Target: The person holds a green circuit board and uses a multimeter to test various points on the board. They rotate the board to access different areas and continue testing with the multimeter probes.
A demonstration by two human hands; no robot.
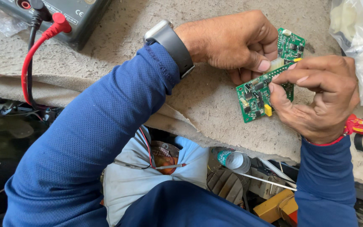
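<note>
I see my left hand (232, 42) and my right hand (316, 94) both pinching the green circuit board (257, 96) from either side, closed tight on it, above the worn bench (215, 101), its long side slanting up toward the right.

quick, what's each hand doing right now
Left hand: closed, pinching the top of the green circuit board.
Right hand: closed, gripping the same board's right edge.

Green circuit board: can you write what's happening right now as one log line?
left hand: grips green circuit board | right hand: grips same board | board: held over worn bench | meter: top left, leads plugged in
</note>
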